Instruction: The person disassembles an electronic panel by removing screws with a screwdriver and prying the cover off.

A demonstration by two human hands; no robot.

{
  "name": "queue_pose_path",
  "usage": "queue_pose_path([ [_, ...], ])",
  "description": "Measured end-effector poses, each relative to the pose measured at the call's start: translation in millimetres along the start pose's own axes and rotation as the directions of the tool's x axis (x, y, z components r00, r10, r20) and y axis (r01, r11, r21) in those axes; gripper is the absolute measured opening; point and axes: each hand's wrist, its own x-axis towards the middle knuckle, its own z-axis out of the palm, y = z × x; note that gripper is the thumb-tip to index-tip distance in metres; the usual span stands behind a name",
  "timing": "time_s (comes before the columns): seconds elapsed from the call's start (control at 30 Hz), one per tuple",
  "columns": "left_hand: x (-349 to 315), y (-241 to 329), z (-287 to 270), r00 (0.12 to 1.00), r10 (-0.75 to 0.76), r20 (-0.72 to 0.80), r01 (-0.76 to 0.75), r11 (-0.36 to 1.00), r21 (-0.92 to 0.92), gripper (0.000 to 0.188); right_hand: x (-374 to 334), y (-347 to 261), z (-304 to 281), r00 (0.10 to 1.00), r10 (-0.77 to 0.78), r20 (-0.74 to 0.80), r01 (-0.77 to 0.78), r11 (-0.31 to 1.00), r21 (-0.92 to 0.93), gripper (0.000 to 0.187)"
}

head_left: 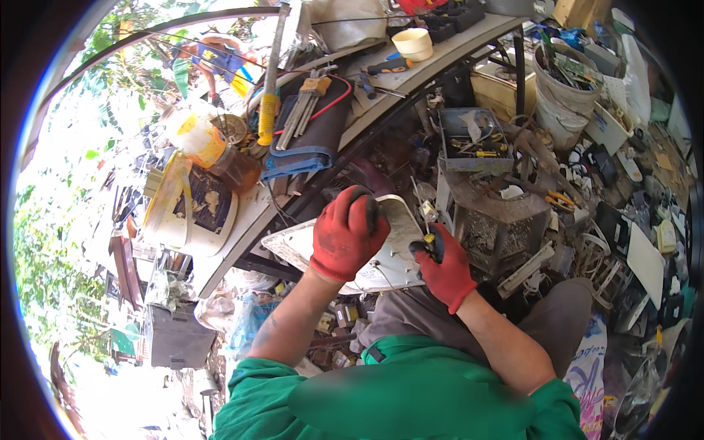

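Note:
An off-white flat panel point(293, 242) with rounded corners rests tilted over my lap. My left hand point(348, 231), in a red glove with dark fingertips, is closed over its upper part, fingers curled out of sight. Beside the panel's right edge, my right hand point(444, 268), also gloved in red, is closed with thumb and fingers together. A small yellow piece point(429, 238) shows at its fingertips; what it belongs to is hard to make out. Just above the fingertips is a small pale part point(428, 212) with a thin rod rising from it.
A long bench point(367, 110) runs ahead, bearing a screwdriver point(390, 66), a cream cup point(412, 45), a folded dark cloth point(312, 139) and a white bucket point(158, 209). Rightward lie a grey toolbox point(477, 163), a bucket of scrap point(563, 110) and piled electronic parts. Another person point(220, 59) bends at far left.

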Motion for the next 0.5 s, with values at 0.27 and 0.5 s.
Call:
queue_pose_path([
  [0.27, -13, 11, -2, 0.992, -0.014, -0.127, 0.010, 1.000, -0.029, 0.036, -3, -3, -1, 0.998, -0.055, 0.012, 0.054, 0.998, 0.042, 0.051],
  [0.5, -15, 3, -2, 0.991, 0.026, -0.130, -0.030, 0.999, -0.025, 0.028, -5, -7, -1, 0.990, -0.139, -0.021, 0.139, 0.990, -0.024, 0.050],
])
